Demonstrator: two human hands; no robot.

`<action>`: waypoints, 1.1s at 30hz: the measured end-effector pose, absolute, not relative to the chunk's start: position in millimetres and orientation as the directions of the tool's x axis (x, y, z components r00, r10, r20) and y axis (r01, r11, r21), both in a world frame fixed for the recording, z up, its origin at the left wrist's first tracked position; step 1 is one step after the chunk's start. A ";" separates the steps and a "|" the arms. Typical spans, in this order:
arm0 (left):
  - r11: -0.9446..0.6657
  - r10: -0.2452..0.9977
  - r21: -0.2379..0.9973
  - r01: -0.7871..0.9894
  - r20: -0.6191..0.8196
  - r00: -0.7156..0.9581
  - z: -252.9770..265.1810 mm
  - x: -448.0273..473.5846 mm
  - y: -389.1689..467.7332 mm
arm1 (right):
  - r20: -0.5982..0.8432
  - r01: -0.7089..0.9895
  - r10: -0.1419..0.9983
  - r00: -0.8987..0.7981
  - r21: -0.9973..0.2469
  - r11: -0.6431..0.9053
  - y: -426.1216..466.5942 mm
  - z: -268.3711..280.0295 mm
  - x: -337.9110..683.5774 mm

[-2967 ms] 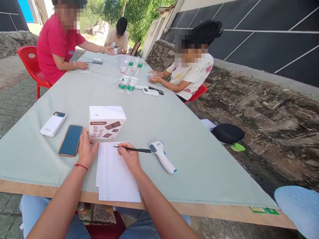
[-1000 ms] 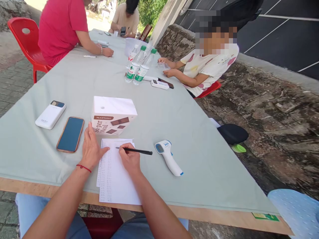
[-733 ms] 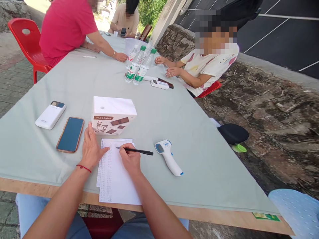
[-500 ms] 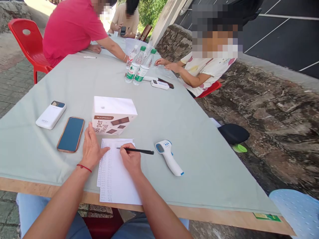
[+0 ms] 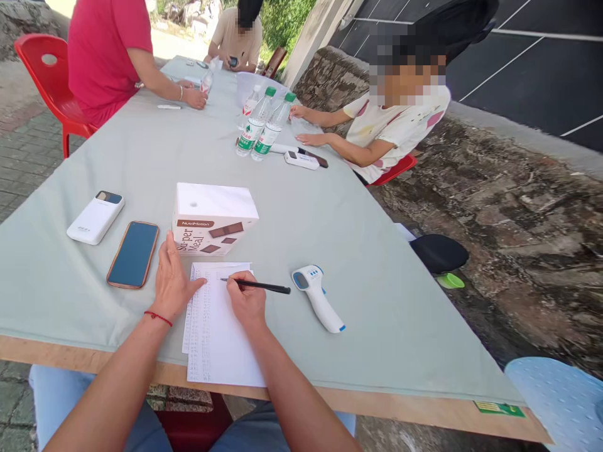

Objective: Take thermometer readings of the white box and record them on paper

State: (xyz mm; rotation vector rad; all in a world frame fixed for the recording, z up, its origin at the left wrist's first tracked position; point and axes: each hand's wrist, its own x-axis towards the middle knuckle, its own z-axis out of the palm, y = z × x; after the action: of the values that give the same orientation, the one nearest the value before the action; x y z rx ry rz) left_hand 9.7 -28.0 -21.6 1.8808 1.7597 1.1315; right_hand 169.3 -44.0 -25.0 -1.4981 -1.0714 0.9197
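Observation:
My right hand [image 5: 247, 298] grips a black pen [image 5: 264, 287], its tip over the upper part of a white sheet of paper [image 5: 228, 348]. Columns of small handwriting run down the sheet's left side, and another sheet shows beneath it. Fingers stretched out, my left hand [image 5: 174, 279] lies on the table with its thumb on the paper's left edge. Its fingertips reach the lower left corner of a white and brown "Super Meal" box [image 5: 217, 201]. Left of that hand lies a smartphone [image 5: 133, 254]. A white and blue infrared thermometer [image 5: 318, 298] lies to the right of the pen.
A white power bank [image 5: 97, 216] lies at the left. Water bottles [image 5: 254, 129], a white device [image 5: 301, 161] and a translucent basin [image 5: 247, 85] stand farther back on the cloth-covered table [image 5: 400, 333]. Several people sit around it. A blue stool [image 5: 556, 402] is at the right.
The person in red has leaned back and drawn an arm away from the bottles, now holding a bottle. The person at the right has shifted their hands. My hands look unchanged.

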 end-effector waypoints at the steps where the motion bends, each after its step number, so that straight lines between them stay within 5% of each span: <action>1: -0.185 0.944 0.703 0.686 0.321 -0.075 -21.3 9.8 -28.2 | -0.020 0.163 0.951 0.310 -0.984 -0.074 -44.2 -25.0 169.2; 33: -0.202 0.942 0.702 0.682 0.331 -0.061 -21.1 9.7 -28.1 | 0.015 0.182 0.947 0.320 -0.982 -0.046 -44.3 -27.6 170.7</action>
State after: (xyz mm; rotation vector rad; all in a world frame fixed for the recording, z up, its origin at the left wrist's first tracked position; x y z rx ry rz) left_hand 9.7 -28.1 -21.1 1.8981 1.7406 1.1353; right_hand 170.7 -44.3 -27.6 -1.4931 -1.0851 0.8797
